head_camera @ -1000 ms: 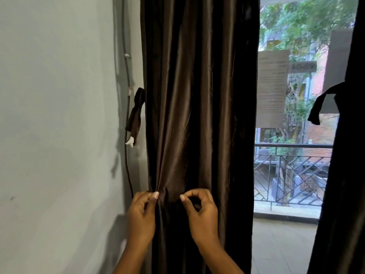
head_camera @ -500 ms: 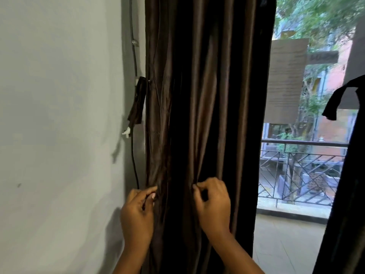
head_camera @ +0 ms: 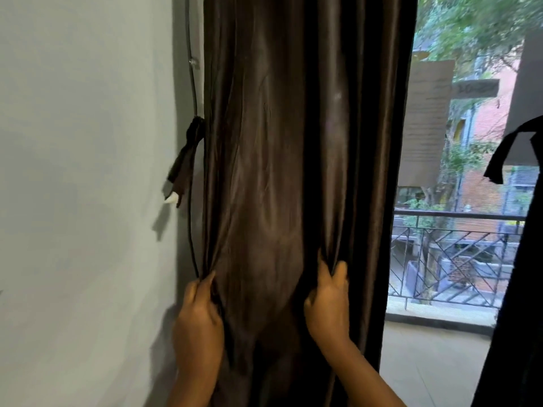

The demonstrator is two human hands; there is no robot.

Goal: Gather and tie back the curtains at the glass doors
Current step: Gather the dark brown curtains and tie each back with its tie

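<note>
A dark brown satin curtain [head_camera: 293,142] hangs in folds at the left side of the glass doors. My left hand [head_camera: 199,315] pinches its left edge close to the wall. My right hand [head_camera: 327,301] grips a bunch of folds farther right, and the cloth between the hands is stretched flat. A brown tie-back strap [head_camera: 185,163] with a white tip dangles from a hook on the wall, left of the curtain and above my left hand. A second dark curtain [head_camera: 526,289] hangs at the far right, with its own strap [head_camera: 505,148] sticking out to the left.
A pale grey wall [head_camera: 82,171] fills the left. A thin black cable [head_camera: 192,171] runs down it beside the curtain. Through the glass, a balcony railing [head_camera: 449,254], tiled floor, trees and a brick building show between the two curtains.
My hands have moved apart: the right hand has shifted right along the curtain, spreading the cloth flat between them. The view has drifted slightly right and closer.
</note>
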